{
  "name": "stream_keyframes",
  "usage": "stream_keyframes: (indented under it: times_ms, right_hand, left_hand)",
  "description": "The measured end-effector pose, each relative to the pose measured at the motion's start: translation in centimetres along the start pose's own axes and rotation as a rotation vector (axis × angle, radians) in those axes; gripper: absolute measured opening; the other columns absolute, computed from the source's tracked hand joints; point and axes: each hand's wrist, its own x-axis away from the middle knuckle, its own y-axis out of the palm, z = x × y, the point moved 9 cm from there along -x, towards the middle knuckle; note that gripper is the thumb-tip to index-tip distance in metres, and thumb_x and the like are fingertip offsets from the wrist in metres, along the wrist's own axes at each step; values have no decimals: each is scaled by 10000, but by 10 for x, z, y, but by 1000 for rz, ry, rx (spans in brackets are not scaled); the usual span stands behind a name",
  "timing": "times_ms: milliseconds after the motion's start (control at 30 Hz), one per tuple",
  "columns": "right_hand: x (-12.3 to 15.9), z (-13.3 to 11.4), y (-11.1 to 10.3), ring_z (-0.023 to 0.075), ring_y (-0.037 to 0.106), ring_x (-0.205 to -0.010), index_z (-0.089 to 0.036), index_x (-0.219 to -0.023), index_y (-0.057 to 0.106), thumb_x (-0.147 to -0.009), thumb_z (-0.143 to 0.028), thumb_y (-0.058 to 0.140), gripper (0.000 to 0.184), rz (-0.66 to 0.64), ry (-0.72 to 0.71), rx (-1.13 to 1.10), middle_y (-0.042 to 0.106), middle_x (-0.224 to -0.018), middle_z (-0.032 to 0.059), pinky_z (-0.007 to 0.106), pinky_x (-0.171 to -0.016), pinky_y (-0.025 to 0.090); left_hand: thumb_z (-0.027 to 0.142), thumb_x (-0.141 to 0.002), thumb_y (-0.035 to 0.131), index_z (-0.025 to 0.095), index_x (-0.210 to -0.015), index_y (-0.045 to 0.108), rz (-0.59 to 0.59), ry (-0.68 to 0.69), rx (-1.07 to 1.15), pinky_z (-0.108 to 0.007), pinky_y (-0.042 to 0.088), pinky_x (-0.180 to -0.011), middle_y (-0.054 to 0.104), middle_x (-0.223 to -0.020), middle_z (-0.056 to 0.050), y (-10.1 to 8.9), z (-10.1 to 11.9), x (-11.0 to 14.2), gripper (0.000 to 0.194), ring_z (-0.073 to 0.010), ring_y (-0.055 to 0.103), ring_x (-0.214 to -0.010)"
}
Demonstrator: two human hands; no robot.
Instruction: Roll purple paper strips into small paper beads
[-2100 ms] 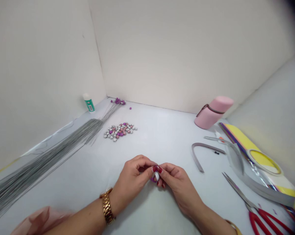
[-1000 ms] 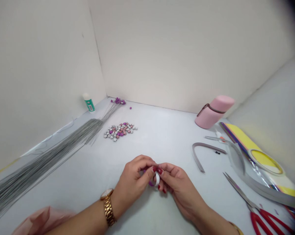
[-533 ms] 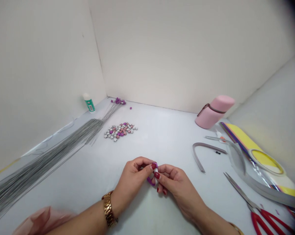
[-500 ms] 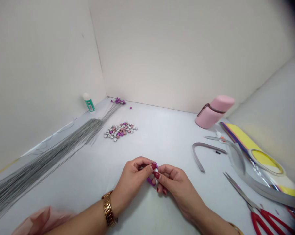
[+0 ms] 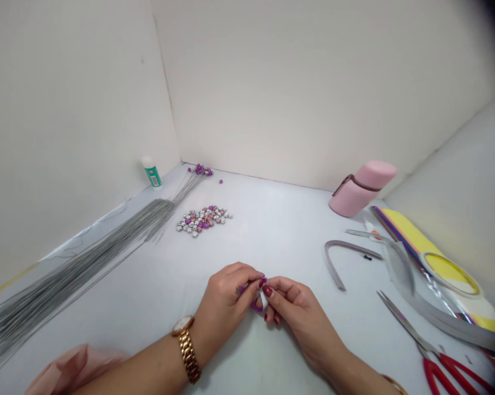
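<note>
A narrow paper strip (image 5: 264, 301), purple on one face and white on the other, is looped between my two hands at the front middle of the table. My left hand (image 5: 234, 291) pinches it between thumb and forefinger. From the other side, my right hand (image 5: 291, 300) grips the same strip with thumb and fingertips, the other fingers curled below. The fingertips of both hands nearly meet and hide part of the strip. Beyond them lies a pile of small folded paper stars (image 5: 204, 219) in silver, pink and purple.
Long grey wires (image 5: 86, 263) lie at left, near a glue stick (image 5: 152, 173). Purple stars on stems (image 5: 200, 169) rest at the back. At right are a pink bottle (image 5: 360, 189), red-handled scissors (image 5: 426, 345), a tape roll (image 5: 450, 274), grey strips (image 5: 333, 263) and yellow paper (image 5: 411, 230).
My left wrist has rolled, so the watch face now shows. The strip's loop has shifted, with a bit of purple now showing by the left fingers. Both hands keep their pinch.
</note>
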Motion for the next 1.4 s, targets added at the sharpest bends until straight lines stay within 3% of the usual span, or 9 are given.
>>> stream_keyframes:
  times_ms: [200,433,667,833,1067,1300,1400]
  right_hand:
    - [1,-1,-6,95,425,-460,-133,-781,635,-814,-387,508,286,59,-12,-34,547,-500,-4,212,-474,313]
    - [-1,2,-6,85,427,-461,-135,-828,638,-804,-367,532,256,38,0,-60,548,-502,-8,205,-474,315]
    - [-1,2,-5,92,434,-462,-129,-774,642,-788,-392,545,281,40,9,-54,554,-514,-2,209,-476,316]
    - [-1,4,-1,94,454,-470,-137,-714,620,-750,-404,586,272,7,40,-18,593,-587,18,211,-473,316]
    - [1,2,2,80,467,-476,-138,-677,612,-768,-359,579,241,-15,36,-53,602,-601,13,201,-471,313]
    - [1,3,7,65,454,-452,-129,-679,601,-785,-332,566,232,-51,59,-109,598,-587,12,194,-458,301]
    - [2,4,8,62,460,-452,-128,-677,596,-781,-322,574,222,-67,81,-171,602,-598,16,189,-454,298]
  left_hand:
    - [106,-808,441,177,-900,632,-69,69,16,-272,438,-725,636,-774,-45,7,7,0,224,-153,566,-742]
    - [216,-826,444,145,-913,597,-74,-246,388,-242,478,-571,609,-762,-39,13,-23,1,190,-118,570,-567]
    - [222,-782,521,135,-769,628,-72,-250,449,-245,480,-564,584,-790,-44,14,-20,-1,139,-116,584,-560]
    - [203,-762,541,145,-771,603,14,-357,543,-232,472,-534,591,-621,-4,14,-29,3,86,-119,577,-524]
    - [224,-776,529,156,-832,620,44,-399,450,-252,472,-588,608,-534,7,14,-37,7,126,-136,586,-537]
    - [224,-795,511,165,-829,604,66,-376,465,-228,465,-526,613,-609,-1,15,-35,9,116,-116,567,-509]
    - [206,-792,515,171,-814,619,86,-312,371,-223,467,-540,627,-697,-18,9,-30,8,112,-115,575,-543]
